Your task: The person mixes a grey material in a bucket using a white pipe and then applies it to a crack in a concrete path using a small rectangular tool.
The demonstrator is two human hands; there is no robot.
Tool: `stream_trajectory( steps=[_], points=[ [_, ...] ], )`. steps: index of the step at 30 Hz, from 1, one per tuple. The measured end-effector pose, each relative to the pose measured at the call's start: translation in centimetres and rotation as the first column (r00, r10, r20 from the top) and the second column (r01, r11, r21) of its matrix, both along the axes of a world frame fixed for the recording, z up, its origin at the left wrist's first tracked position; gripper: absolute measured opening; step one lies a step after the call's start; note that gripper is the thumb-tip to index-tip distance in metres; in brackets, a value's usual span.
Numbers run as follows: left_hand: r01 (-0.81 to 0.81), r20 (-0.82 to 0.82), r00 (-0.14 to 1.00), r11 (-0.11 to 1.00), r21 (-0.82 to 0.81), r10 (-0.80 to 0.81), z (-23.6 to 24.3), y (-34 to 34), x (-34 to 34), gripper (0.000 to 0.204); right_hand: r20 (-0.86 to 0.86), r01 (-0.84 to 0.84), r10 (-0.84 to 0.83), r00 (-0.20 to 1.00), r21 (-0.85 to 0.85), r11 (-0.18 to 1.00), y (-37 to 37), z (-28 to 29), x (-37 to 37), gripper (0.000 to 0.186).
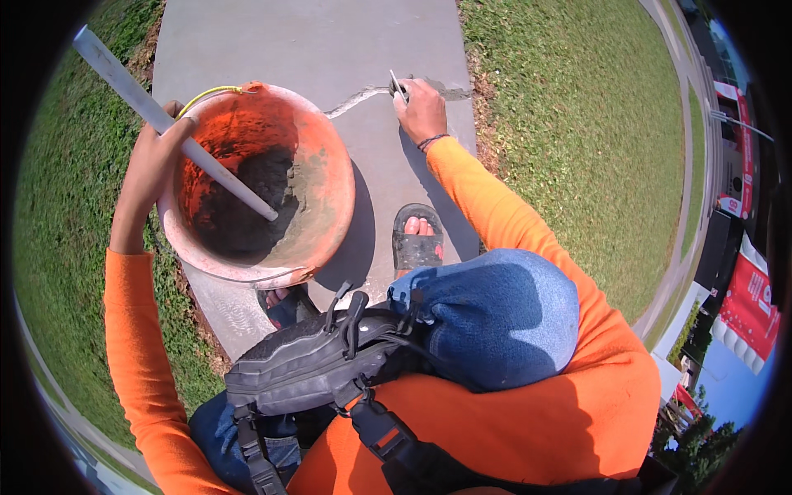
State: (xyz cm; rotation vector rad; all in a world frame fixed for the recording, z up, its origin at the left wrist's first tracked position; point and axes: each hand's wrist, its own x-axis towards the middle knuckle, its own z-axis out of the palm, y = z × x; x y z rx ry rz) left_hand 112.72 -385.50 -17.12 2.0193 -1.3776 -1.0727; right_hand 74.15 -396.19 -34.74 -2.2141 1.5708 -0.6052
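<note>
My left hand is closed around a pale plastic pipe at the left rim of an orange bucket. The bucket tilts toward me, its inside smeared with grey wet mortar; the pipe's lower end rests in the mortar. My right hand grips a small trowel, its thin blade seen nearly edge-on, low over the concrete path. A rough crack runs across the path from the bucket to the trowel. Darker, wet-looking mortar lies right of the hand. The trowel's handle is hidden.
Grass borders the path on the left and right, with strips of bare soil along its edges. My sandalled foot stands close to the bucket. A black waist bag hangs before me. Red and white banners stand far right.
</note>
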Motion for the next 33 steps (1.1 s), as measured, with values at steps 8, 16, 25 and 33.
stream_trajectory(
  steps=[8,16,25,33],
  points=[
    [-0.009,-0.016,1.000,1.000,-0.011,0.009,0.5,0.4,-0.5,0.036,-0.156,-0.155,0.143,0.977,-0.067,0.986,-0.6,1.0,-1.5,0.032],
    [0.006,-0.011,1.000,1.000,-0.011,-0.006,0.4,0.2,-0.2,0.036,-0.279,-0.323,0.266,0.923,-0.180,0.929,0.4,-1.0,-3.7,0.039],
    [0.015,0.017,1.000,1.000,-0.003,-0.015,0.2,0.3,0.0,0.036,-0.232,-0.346,0.306,0.923,-0.156,0.925,2.0,0.3,-4.3,0.037],
    [0.017,0.025,1.000,1.000,-0.016,-0.016,0.0,-0.1,-0.3,0.037,-0.271,0.015,-0.035,0.962,-0.074,0.997,-1.5,0.0,-4.1,0.032]
  ],
)
